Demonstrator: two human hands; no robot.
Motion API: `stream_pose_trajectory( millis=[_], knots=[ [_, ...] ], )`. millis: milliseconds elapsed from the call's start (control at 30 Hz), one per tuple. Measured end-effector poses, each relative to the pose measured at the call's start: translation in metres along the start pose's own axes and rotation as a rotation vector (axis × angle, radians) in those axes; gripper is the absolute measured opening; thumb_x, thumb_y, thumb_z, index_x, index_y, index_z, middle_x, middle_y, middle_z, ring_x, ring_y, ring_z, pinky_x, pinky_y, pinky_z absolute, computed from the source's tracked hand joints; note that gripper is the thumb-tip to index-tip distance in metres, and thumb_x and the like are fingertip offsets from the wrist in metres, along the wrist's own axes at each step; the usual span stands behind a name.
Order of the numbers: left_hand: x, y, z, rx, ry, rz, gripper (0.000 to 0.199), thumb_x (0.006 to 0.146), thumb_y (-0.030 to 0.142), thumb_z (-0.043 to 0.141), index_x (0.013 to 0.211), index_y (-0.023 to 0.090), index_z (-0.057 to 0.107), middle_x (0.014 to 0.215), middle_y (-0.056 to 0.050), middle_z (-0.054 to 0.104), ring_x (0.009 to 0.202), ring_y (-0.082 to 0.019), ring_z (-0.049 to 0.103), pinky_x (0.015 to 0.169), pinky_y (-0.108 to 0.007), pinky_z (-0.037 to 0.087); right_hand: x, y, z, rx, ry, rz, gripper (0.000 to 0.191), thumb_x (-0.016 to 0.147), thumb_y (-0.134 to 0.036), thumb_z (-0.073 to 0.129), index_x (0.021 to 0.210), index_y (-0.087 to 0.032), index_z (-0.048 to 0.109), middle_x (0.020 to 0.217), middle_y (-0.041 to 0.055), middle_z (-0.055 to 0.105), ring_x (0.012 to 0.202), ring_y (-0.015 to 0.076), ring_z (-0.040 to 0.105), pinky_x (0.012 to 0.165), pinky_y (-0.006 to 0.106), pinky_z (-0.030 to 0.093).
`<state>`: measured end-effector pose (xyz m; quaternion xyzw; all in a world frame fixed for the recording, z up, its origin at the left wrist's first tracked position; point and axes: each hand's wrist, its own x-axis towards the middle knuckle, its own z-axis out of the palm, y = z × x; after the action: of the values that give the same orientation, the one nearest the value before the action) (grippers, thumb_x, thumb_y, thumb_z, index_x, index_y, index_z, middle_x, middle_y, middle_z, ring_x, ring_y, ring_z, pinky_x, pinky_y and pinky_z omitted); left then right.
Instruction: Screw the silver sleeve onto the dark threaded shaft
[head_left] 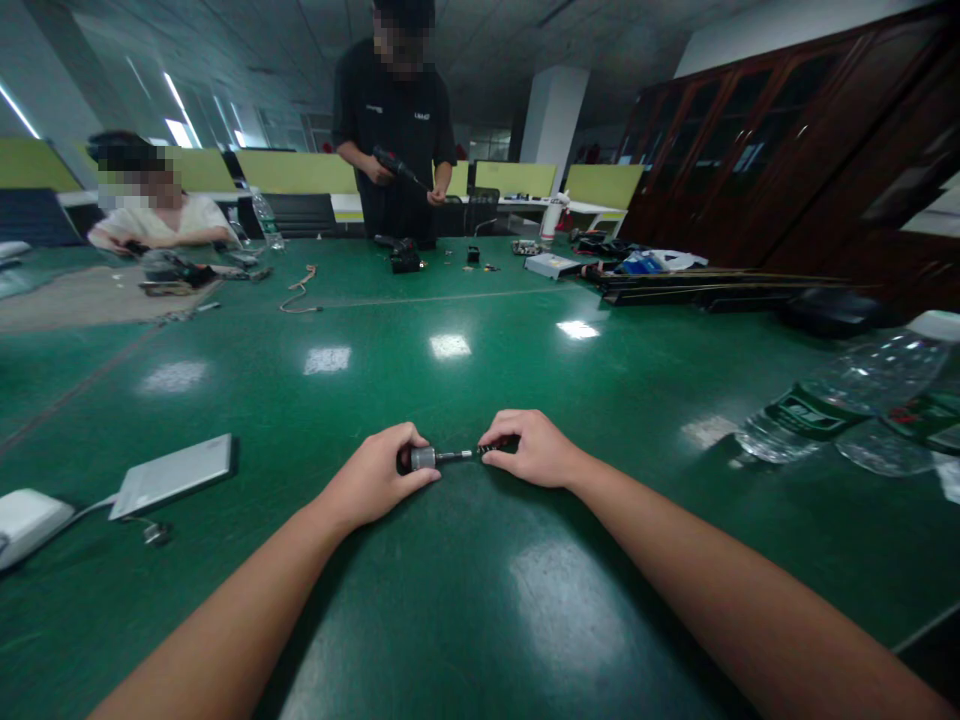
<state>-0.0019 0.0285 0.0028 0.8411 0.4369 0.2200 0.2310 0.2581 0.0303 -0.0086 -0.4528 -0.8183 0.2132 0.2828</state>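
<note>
My left hand is closed around a short silver metal cylinder with a thin shaft, thumb below and fingers above. The shaft points right, toward my other hand. Just past its tip, my right hand pinches a small dark ridged part, mostly covered by my fingers. A narrow gap seems to separate the shaft tip from that part. Both hands are low over the green tabletop; whether they rest on it I cannot tell.
On the left lie a flat silver device and a white cabled box. Water bottles stand at right. Across the table one person holds a power drill; another person sits at far left. Dark rails lie far right.
</note>
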Motion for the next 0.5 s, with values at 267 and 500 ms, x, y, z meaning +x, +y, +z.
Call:
stream_pose_trajectory(
  millis=[267,500],
  knots=[
    [0.0,0.001,0.001,0.006,0.009,-0.006,0.024,0.079,0.038,0.071,0.088,0.018,0.061,0.08,-0.002,0.064,0.07,-0.018,0.058,0.063,-0.027,0.041,0.002,-0.008,0.009,0.044,0.009,-0.014,0.015,0.077,-0.019,0.074,0.092,-0.018,0.077,0.084,0.0041,0.071,0.077,0.0155,0.063,0.074,0.028,0.049],
    [-0.001,0.002,0.0,0.007,0.003,0.035,0.024,0.08,0.038,0.07,0.091,0.018,0.062,0.084,-0.003,0.065,0.075,-0.019,0.059,0.067,-0.029,0.043,0.009,-0.023,0.028,0.027,0.012,-0.047,0.017,0.078,-0.018,0.074,0.096,-0.018,0.075,0.086,0.0045,0.072,0.079,0.0158,0.063,0.074,0.028,0.048]
  ],
)
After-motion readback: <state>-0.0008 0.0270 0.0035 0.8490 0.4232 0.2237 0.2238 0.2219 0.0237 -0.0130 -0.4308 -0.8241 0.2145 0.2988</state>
